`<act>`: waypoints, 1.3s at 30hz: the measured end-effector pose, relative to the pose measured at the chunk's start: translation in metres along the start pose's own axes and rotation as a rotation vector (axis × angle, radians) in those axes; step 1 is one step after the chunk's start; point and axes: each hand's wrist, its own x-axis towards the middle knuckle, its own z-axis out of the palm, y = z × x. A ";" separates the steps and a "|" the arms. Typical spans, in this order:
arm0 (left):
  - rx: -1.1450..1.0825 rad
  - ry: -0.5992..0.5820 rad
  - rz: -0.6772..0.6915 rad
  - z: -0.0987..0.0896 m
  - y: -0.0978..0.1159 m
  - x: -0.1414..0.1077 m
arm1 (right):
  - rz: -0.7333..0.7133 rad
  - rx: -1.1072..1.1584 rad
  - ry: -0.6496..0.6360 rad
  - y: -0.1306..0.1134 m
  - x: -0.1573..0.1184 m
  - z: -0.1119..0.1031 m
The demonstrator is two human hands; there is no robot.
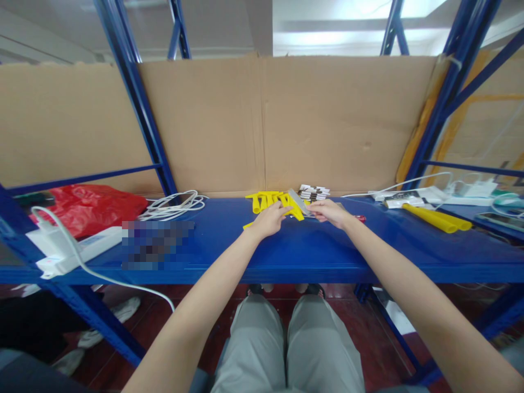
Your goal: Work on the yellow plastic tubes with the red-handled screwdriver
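My left hand (270,218) is closed around a yellow plastic T-shaped piece like a scraper handle, its end (247,225) sticking out at the left. My right hand (329,212) pinches a flat grey blade-like strip (298,201), which slants up to the left beside the yellow parts. The two hands are close together, low over the blue shelf. Just behind them several similar yellow T-shaped pieces (264,202) lie in a row. A stack of small white and dark packets (314,192) sits behind my right hand. Partly hidden by that wrist is a red object (360,218).
Blue shelf top (229,251) with a cardboard wall (262,125) behind. At left: red plastic bag (94,207), white power strip (98,245), coiled white cable (180,204) and a blurred-out patch. Two yellow tubes (436,218) lie at right near white cables. Another person's shoes (123,311) show below left.
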 end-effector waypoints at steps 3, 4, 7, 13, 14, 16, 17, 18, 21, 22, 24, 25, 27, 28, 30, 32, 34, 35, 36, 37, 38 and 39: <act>-0.005 0.013 0.001 0.001 0.000 0.000 | 0.028 -0.102 -0.023 0.000 -0.001 0.006; -0.004 0.015 -0.001 0.001 0.000 0.000 | 0.032 -0.120 -0.028 0.000 -0.001 0.008; 0.009 0.002 -0.009 -0.001 0.002 0.000 | 0.034 -0.139 -0.044 -0.002 -0.003 0.012; 0.072 -0.086 0.003 -0.006 0.011 -0.003 | 0.020 -0.181 -0.035 -0.003 -0.005 0.016; 0.080 -0.092 0.002 -0.007 0.012 -0.003 | 0.019 -0.185 -0.036 -0.003 -0.005 0.016; 0.091 -0.102 -0.006 -0.009 0.015 -0.004 | 0.020 -0.181 -0.051 -0.003 -0.006 0.016; 0.095 -0.106 -0.011 -0.009 0.016 -0.004 | 0.020 -0.176 -0.059 -0.004 -0.006 0.016; 0.099 -0.110 -0.017 -0.009 0.017 -0.004 | 0.019 -0.170 -0.066 -0.005 -0.007 0.016; 0.118 -0.114 -0.029 -0.009 0.018 -0.004 | 0.009 -0.154 -0.075 -0.007 -0.007 0.016; 0.126 -0.115 -0.033 -0.009 0.019 -0.004 | 0.007 -0.150 -0.077 -0.007 -0.007 0.015; 0.146 -0.125 -0.045 -0.009 0.019 -0.004 | 0.010 -0.142 -0.082 -0.007 -0.007 0.014; 0.156 -0.134 -0.051 -0.009 0.019 -0.004 | 0.015 -0.139 -0.087 -0.006 -0.007 0.014; 0.171 -0.156 -0.062 -0.010 0.019 -0.004 | 0.033 -0.134 -0.101 -0.005 -0.006 0.013; 0.176 -0.165 -0.064 -0.011 0.019 -0.005 | 0.043 -0.130 -0.109 -0.004 -0.006 0.012; 0.183 -0.174 -0.066 -0.012 0.019 -0.005 | 0.062 -0.119 -0.121 -0.003 -0.006 0.012; 0.186 -0.175 -0.063 -0.012 0.019 -0.005 | 0.071 -0.099 -0.128 -0.002 -0.006 0.012; 0.189 -0.177 -0.057 -0.012 0.019 -0.005 | 0.064 -0.060 -0.133 -0.002 -0.006 0.013; 0.190 -0.177 -0.052 -0.012 0.019 -0.005 | 0.052 -0.033 -0.137 -0.002 -0.006 0.014; 0.190 -0.176 -0.044 -0.011 0.019 -0.005 | 0.037 -0.004 -0.143 -0.002 -0.006 0.014; 0.189 -0.173 -0.032 -0.010 0.020 -0.005 | 0.021 0.021 -0.150 -0.002 -0.007 0.015; 0.187 -0.169 -0.018 -0.010 0.020 -0.005 | 0.011 0.038 -0.161 -0.002 -0.007 0.015; 0.183 -0.165 -0.004 -0.009 0.020 -0.004 | 0.008 0.047 -0.174 -0.002 -0.007 0.016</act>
